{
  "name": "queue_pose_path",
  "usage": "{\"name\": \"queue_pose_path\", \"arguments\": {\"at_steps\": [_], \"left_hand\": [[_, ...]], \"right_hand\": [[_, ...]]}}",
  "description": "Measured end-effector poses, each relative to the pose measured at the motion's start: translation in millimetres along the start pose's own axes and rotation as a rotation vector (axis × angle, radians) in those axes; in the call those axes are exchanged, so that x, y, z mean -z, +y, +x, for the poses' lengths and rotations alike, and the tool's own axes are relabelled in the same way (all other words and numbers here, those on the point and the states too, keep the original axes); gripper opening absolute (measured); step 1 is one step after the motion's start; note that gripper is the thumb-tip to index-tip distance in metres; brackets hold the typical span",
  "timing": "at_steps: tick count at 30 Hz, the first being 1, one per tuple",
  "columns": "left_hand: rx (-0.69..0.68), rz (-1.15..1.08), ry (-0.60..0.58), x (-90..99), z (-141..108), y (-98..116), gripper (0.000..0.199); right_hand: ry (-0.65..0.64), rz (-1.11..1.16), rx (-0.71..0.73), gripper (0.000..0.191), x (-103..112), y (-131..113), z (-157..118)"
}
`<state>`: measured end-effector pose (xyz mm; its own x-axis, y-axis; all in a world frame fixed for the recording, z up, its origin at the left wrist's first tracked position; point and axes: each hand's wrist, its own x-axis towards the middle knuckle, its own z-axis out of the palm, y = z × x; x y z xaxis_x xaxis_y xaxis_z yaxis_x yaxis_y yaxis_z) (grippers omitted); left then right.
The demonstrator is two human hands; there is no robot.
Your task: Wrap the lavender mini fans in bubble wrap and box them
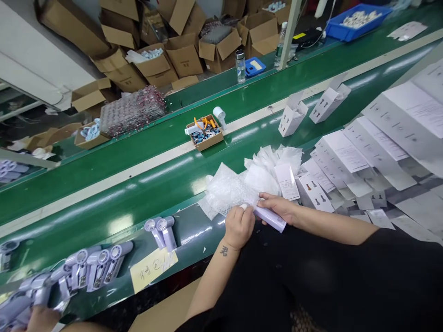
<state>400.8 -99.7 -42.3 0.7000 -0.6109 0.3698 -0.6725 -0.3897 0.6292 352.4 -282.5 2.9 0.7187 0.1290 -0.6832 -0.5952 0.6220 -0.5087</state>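
While the right hand (pixel 278 207) curls around a smooth lilac device (pixel 272 219), the left hand (pixel 238 226) is drawn up close to a fist just left of it, at the near edge of a bubble-wrap bag (pixel 224 186). The right grip is closed on the lilac body with the thumb along its far side; the left grip is narrow and appears to pinch the wrap, though the knuckles hide exactly what lies between the fingertips. The device sits above the near edge of the green tabletop (pixel 194 230), its plain end angled toward the near right and its other end covered by wrap and fingers. It looks light and stiff, probably hard plastic, and the glossy shell may well slip or scratch, so a firm hold around the plain body seems safer than pressing on the covered end. The bag looks soft, crinkly and nearly weightless; it should give under pressure and is best taken by its rim between thumb and finger. More white pouches (pixel 273 159) are heaped just beyond on the far right, next to a printed white box (pixel 315 191). Two upright lilac units (pixel 168 233) stand to the left, near a yellow handwritten note (pixel 152 272).
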Motion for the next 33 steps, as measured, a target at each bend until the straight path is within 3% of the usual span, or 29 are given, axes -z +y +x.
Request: {"name": "queue_pose_path", "arguments": {"at_steps": [3, 7, 11, 13, 16, 18, 20, 22, 23, 25, 26, 27, 28, 30, 31, 33], "left_hand": [[0.066, -0.031, 0.059, -3.9, 8, 9, 0.019], [0.229, -0.298, -0.064, -6.1, 25, 27, 0.012], [0.633, -0.622, -0.167, 3.6, 49, 40, 0.015], [0.722, -0.707, -0.230, 13.1, 56, 44, 0.015], [0.697, -0.700, -0.220, 32.9, 61, 49, 0.015], [0.583, -0.680, -0.197, 44.9, 63, 50, 0.022], [0.412, -0.672, -0.264, 49.0, 66, 51, 0.046], [0.253, -0.632, -0.403, 41.8, 66, 50, 0.078], [0.198, -0.598, -0.476, 34.7, 65, 49, 0.083], [0.174, -0.532, -0.517, 18.4, 61, 46, 0.063], [0.204, -0.518, -0.479, 11.4, 59, 44, 0.047], [0.261, -0.513, -0.409, 6.4, 57, 42, 0.035], [0.338, -0.509, -0.319, 3.8, 56, 39, 0.029], [0.517, -0.527, -0.128, 4.6, 58, 32, 0.029], [0.601, -0.566, -0.038, 6.8, 61, 29, 0.031], [0.733, -0.710, 0.114, 11.3, 69, 24, 0.033]], "right_hand": [[0.091, 0.125, -0.005, 0.028, 0, -4, -3], [0.197, 0.143, 0.041, 0.021, 6, 0, -1], [0.155, -0.228, 0.080, 0.018, 21, 1, -14], [0.164, -0.473, 0.212, 0.020, 28, -4, -31], [0.190, -0.701, 0.455, 0.014, 32, -15, -61], [0.155, -0.688, 0.547, 0.010, 29, -20, -72], [0.060, -0.590, 0.594, 0.010, 21, -18, -74], [-0.059, -0.513, 0.625, 0.013, 14, -10, -69], [-0.109, -0.508, 0.639, 0.015, 14, -5, -65], [-0.147, -0.541, 0.651, 0.020, 24, 6, -60], [-0.077, -0.548, 0.655, 0.022, 37, 12, -60], [0.076, -0.538, 0.654, 0.024, 55, 20, -61], [0.299, -0.513, 0.637, 0.026, 77, 28, -63], [0.916, -0.470, 0.537, 0.034, 128, 50, -69], [1.151, -0.496, 0.437, 0.050, 154, 63, -71], [1.345, -0.457, 0.216, 0.092, 197, 89, -69]]}}
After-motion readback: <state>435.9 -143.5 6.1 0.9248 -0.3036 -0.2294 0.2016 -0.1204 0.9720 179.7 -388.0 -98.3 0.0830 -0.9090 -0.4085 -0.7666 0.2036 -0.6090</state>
